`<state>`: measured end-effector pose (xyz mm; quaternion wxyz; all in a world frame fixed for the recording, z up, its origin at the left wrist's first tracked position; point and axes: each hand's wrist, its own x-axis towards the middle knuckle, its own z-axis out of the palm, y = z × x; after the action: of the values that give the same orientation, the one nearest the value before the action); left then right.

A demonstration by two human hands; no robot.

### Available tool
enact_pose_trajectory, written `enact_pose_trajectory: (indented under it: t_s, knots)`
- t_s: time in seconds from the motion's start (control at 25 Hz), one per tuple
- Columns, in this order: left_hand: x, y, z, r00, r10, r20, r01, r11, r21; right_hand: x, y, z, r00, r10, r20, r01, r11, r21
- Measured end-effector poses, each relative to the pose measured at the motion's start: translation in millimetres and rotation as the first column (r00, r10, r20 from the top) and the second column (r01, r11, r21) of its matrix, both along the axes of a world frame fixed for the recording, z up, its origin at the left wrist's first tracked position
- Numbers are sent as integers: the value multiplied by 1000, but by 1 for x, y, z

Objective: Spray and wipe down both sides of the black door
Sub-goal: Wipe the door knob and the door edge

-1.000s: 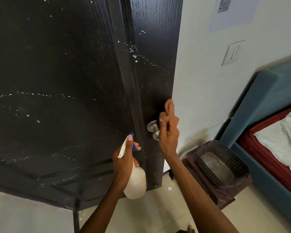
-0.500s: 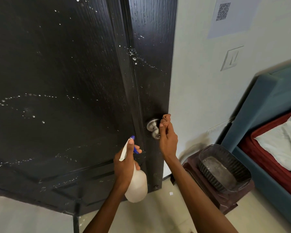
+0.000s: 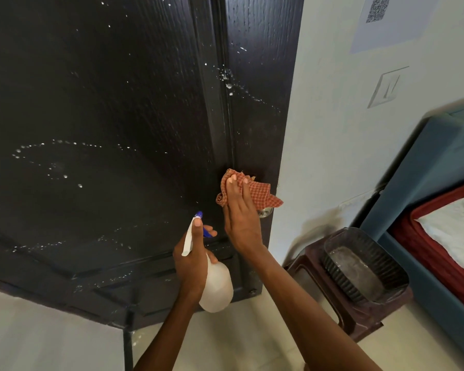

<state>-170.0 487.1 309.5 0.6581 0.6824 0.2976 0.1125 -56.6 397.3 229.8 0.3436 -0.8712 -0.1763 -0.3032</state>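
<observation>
The black door (image 3: 105, 103) fills the left and middle of the view, dotted with white spray droplets. My right hand (image 3: 240, 212) presses an orange checked cloth (image 3: 260, 194) flat against the door just above the metal knob (image 3: 265, 211), which is mostly hidden behind hand and cloth. My left hand (image 3: 192, 255) grips a white spray bottle (image 3: 216, 285) with a blue nozzle, held low in front of the door's lower panel, nozzle pointing up at the door.
A pale wall (image 3: 332, 129) with a light switch (image 3: 387, 88) and a paper with a QR code (image 3: 378, 9) lies right of the door. A dark basket (image 3: 364, 269) sits on a brown stool (image 3: 319, 279). A bed (image 3: 445, 210) stands at the right.
My right hand moved from the door's edge beside the knob onto the door face and spread the bunched cloth flat above the knob. The left hand with the bottle stayed put.
</observation>
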Motion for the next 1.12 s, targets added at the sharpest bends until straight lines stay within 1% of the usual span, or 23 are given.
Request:
enact_pose_trajectory:
  t_s: [0.04, 0.12, 0.28, 0.4, 0.44, 0.48, 0.52, 0.6, 0.64, 0.72, 0.76, 0.8, 0.84, 0.92, 0.96, 1.04, 1.08, 1.12]
  knots:
    - [-2, 3, 1, 1000, 18, 5, -18, 1000, 2, -2, 7, -5, 999, 22, -26, -21, 999, 36]
    - [-4, 10, -2, 999, 33, 17, -33, 999, 22, -3, 18, -19, 991, 74, -114, -55, 986, 156]
    - [-9, 23, -4, 998, 55, 12, -55, 998, 33, -7, 34, -48, 929, 186, -320, -47, 916, 397]
    - [-13, 31, -5, 998, 61, 21, -62, 997, 55, -16, 39, -70, 876, 235, -421, 5, 869, 495]
    - [-14, 33, -6, 998, 65, 21, -66, 996, 55, -19, 36, -76, 859, 248, -447, 41, 839, 543]
    - [-15, 35, -7, 998, 63, 26, -64, 996, 55, -21, 30, -79, 840, 273, -469, 85, 787, 611]
    - [-16, 36, -8, 998, 58, 28, -59, 997, 54, -22, 23, -79, 836, 263, -481, 150, 734, 662]
    - [-17, 37, -10, 999, 43, 12, -44, 998, 49, -21, 11, -79, 824, 106, -557, 287, 769, 572]
    - [-16, 38, -12, 1000, 28, 6, -28, 998, 48, -20, 6, -76, 817, 77, -572, 302, 788, 536]
    - [-13, 37, -14, 1000, -4, 6, 4, 999, 49, -18, 1, -68, 804, 159, -574, 297, 729, 617]
    - [-11, 36, -15, 1000, -20, 6, 20, 998, 56, -16, 1, -68, 801, 171, -574, 309, 703, 640]
    - [-10, 36, -17, 999, -38, 12, 37, 997, 67, -13, 6, -65, 814, 183, -550, 322, 646, 692]
    - [-9, 36, -18, 998, -56, 21, 54, 995, 79, -12, 10, -64, 829, 190, -526, 314, 621, 718]
    - [-7, 36, -18, 998, -66, 15, 64, 995, 83, -17, 18, -62, 849, 218, -481, 235, 660, 713]
    - [-6, 36, -19, 998, -66, 2, 66, 995, 75, -20, 20, -65, 839, 266, -475, 208, 649, 732]
    - [-5, 35, -19, 997, -72, -17, 73, 994, 76, -22, 16, -67, 815, 305, -493, 246, 588, 771]
    - [-5, 35, -19, 997, -78, -25, 80, 994, 76, -22, 9, -67, 808, 286, -515, 288, 571, 769]
    - [-5, 33, -19, 996, -86, -30, 88, 993, 77, -18, 0, -68, 823, 241, -514, 313, 563, 765]
